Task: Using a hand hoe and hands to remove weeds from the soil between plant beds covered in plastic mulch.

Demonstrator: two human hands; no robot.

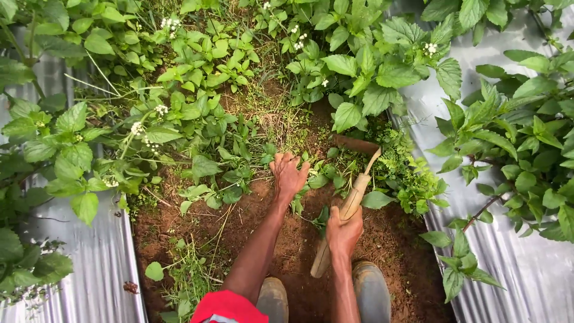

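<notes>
Your left hand [289, 174] is clenched on low weeds [311, 170] in the bare soil [394, 239] between the plastic sheets [95, 263]. Your right hand [343, 230] grips the wooden handle of a hoe [350, 203], its rusty blade resting in the weeds just beside your left hand. Your boots [372, 290] stand below.

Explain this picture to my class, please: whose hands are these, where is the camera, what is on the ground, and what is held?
The camera sits on a person's head and looks down, so the hands are that person's own. The left hand reaches forward and grips weeds on the bare soil. The right hand holds a hoe by its wooden handle, blade among the plants. Two boots show at the bottom. Silver sheeting lies along both sides, with leafy bushes over it.
</notes>
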